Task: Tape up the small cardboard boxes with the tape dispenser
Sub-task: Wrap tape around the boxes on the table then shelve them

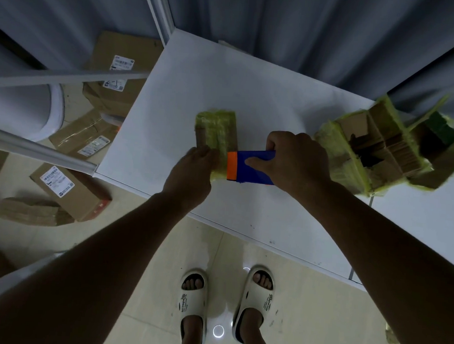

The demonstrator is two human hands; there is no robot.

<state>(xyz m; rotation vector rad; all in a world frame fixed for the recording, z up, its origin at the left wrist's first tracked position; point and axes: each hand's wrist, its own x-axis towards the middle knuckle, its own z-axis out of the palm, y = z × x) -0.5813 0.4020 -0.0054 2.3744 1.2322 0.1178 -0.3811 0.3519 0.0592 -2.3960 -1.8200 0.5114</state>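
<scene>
We stand at the white table [265, 99] with a small cardboard box [216, 134] lying near its front edge, already wrapped over much of its top in yellowish tape. Our left hand [194, 169] presses on the near end of this box, fingers bent over it to keep it steady. Our right hand [293, 157] grips the blue and orange tape dispenser [250, 166], fingers curled over its back and thumb along its side, its orange end touching the box. We judge a strip is being laid or finished here. To the right sits a cluster of taped boxes [376, 151], with one gap between flaps showing dark, so it may need more tape. Larger labelled cartons [71, 186] lie on the floor, not part of this job as far as we can tell
</scene>
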